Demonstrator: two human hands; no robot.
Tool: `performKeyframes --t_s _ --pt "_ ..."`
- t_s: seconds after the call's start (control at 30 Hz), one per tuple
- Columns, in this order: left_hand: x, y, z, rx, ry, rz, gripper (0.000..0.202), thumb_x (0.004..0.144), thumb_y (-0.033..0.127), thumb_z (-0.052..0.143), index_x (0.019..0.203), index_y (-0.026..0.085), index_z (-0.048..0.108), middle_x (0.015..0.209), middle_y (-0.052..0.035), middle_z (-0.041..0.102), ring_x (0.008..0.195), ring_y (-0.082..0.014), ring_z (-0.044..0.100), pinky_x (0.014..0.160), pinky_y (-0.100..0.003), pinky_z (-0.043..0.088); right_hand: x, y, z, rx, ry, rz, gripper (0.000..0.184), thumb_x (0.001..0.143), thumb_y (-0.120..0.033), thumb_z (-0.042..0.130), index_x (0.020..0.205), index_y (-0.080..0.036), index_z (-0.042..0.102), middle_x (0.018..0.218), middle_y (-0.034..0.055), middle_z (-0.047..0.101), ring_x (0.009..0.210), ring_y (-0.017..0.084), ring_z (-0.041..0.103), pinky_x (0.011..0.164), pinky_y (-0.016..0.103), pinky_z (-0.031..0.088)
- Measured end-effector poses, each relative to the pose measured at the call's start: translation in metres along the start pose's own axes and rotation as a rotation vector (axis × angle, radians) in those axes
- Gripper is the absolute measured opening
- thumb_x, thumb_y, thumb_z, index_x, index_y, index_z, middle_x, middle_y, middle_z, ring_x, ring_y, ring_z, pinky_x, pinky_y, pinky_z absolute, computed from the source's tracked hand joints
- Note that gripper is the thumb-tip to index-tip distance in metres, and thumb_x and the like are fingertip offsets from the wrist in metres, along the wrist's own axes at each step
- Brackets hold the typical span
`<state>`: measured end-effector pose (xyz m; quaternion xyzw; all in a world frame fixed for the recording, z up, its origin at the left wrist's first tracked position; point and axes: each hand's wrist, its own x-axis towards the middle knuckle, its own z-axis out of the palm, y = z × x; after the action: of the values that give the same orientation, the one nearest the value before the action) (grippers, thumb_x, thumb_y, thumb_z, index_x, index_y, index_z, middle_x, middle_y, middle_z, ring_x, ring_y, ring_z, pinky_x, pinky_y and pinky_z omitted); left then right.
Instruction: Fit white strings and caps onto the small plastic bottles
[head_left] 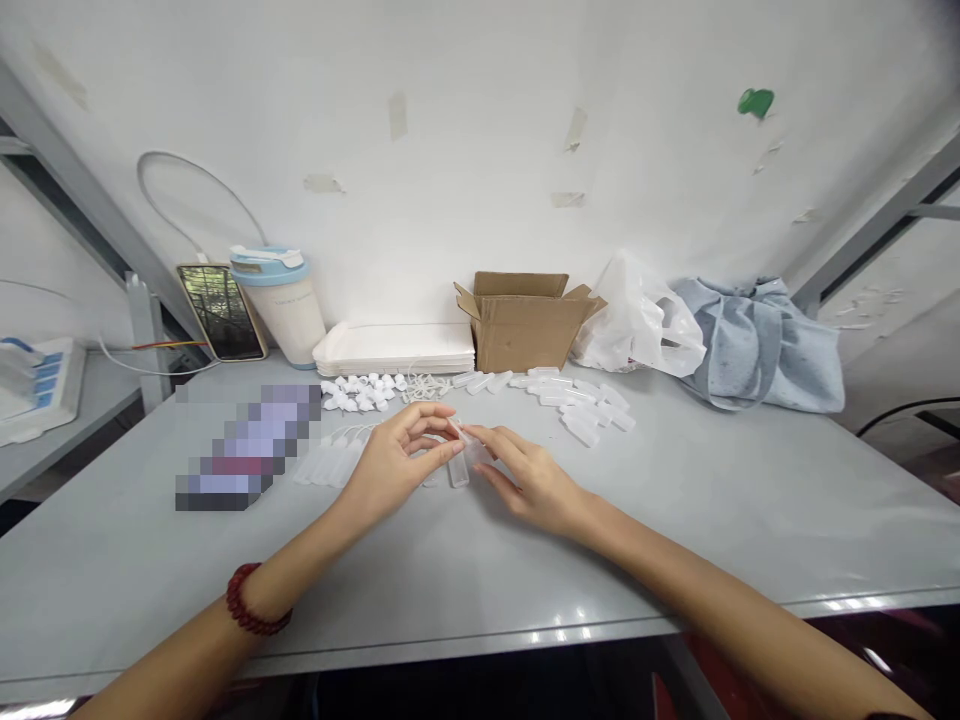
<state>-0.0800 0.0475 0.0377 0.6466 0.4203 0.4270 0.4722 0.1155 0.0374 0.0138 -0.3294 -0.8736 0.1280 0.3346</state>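
My left hand [401, 450] pinches a small translucent plastic piece [458, 432] between thumb and fingers, above the middle of the table. From the other side, my right hand [525, 470] has its fingertips closed around the same piece; its exact shape is partly hidden. Just below the fingers is a translucent plastic case [459, 474]. Left of my left hand lies a row of translucent cases with thin loops [326, 465]. Beyond the hands are a pile of small white caps [364, 392], a bunch of white cords [426, 387] and several loose translucent cases [577, 405].
Along the wall stand a phone [223, 310] on a cable, a blue-lidded tumbler [281, 305], a white flat stack [397, 348], an open cardboard box [521, 330], a white plastic bag [630, 320] and a blue cloth bag [772, 345]. A pixelated object [251, 445] lies left on the grey table [465, 570].
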Motion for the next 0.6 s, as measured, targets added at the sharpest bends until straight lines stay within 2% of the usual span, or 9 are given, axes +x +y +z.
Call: performKeyframes --t_s 0.23,0.5,0.6 --pt "0.0003 -0.0005 0.0016 0.02 0.008 -0.017 0.032 0.073 0.032 0.068 0.099 0.019 0.056 0.09 -0.0038 0.066 0.092 -0.0204 0.063 0.086 -0.036 0.048 -0.0015 0.0028 0.0041 -0.001 0.029 -0.024 0.045 0.089 -0.015 0.045 0.133 -0.022 0.036 0.1 0.01 0.061 0.082 0.019 0.063 0.07 0.033 0.055" --pt "0.0011 -0.0005 0.0011 -0.011 -0.043 -0.033 0.032 0.076 0.033 0.065 0.103 0.02 0.053 0.095 -0.0049 0.067 0.092 -0.0204 0.064 0.088 -0.037 0.047 -0.0009 0.0006 0.004 0.014 0.023 0.017 0.037 0.091 -0.021 0.045 0.127 -0.018 0.039 0.096 0.0097 0.061 0.07 0.016 0.063 0.066 0.031 0.054" --pt "0.0018 -0.0005 0.0005 0.09 -0.051 -0.013 0.034 0.077 0.035 0.064 0.105 0.021 0.052 0.096 -0.0053 0.067 0.093 -0.0215 0.063 0.088 -0.038 0.047 -0.0008 0.0 0.0042 -0.001 0.029 0.042 0.034 0.09 -0.02 0.045 0.124 -0.017 0.042 0.097 0.0108 0.062 0.071 0.017 0.063 0.065 0.032 0.054"
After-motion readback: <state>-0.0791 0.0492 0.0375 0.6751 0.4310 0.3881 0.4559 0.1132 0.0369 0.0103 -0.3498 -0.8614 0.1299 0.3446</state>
